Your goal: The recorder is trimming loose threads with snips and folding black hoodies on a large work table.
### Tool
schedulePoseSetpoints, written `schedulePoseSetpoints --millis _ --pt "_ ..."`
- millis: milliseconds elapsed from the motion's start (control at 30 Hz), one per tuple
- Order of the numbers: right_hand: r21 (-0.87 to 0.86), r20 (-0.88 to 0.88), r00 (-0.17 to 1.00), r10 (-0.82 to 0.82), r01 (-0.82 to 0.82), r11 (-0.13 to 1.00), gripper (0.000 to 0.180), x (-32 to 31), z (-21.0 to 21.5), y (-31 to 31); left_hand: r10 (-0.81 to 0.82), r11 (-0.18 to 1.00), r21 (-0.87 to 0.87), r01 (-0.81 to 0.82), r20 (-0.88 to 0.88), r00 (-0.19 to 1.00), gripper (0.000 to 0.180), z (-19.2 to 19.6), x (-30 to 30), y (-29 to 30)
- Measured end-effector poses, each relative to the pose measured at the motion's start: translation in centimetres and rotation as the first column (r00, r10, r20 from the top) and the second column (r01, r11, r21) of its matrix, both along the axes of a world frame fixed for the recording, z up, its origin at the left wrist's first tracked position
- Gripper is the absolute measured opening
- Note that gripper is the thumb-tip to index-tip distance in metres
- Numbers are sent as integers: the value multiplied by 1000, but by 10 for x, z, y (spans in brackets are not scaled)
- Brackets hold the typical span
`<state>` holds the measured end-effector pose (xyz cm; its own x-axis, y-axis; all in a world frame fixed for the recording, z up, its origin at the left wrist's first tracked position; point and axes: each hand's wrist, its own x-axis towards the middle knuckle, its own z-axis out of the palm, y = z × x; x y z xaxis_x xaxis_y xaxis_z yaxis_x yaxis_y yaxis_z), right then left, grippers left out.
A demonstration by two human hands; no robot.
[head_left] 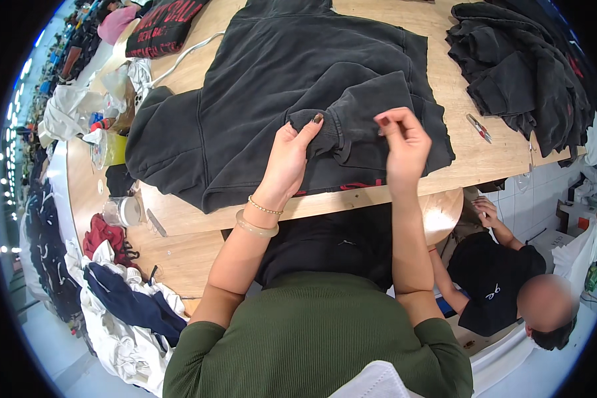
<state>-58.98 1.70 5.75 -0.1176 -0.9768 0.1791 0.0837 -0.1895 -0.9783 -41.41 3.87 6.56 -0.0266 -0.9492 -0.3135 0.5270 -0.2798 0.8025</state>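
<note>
On the wooden table (474, 156), a dark grey garment (255, 113) is lying spread out. The left hand (290, 156) is gripping its ribbed cuff (328, 136) between thumb and fingers. The right hand (406, 142) is hovering beside the sleeve (371, 99), fingers curling inward; whether their tips are pinching anything is hard to tell. Snips (479, 128) are lying to the right.
</note>
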Motion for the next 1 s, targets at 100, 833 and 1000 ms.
schedulePoseSetpoints --millis 100,833,1000 --pt "-57 -36 999 31 -33 998 4 -13 4 2 0 1000 -3 0 12 1000 16 0 -2 0" --pt "-94 -920 201 -336 720 688 33 -190 -77 -75 -21 999 46 17 94 995 22 -26 29 -16" --pt "-102 -940 152 -307 730 676 37 -200 -83 -55 -30 998 50 27 73 997 18 -22 24 -11"
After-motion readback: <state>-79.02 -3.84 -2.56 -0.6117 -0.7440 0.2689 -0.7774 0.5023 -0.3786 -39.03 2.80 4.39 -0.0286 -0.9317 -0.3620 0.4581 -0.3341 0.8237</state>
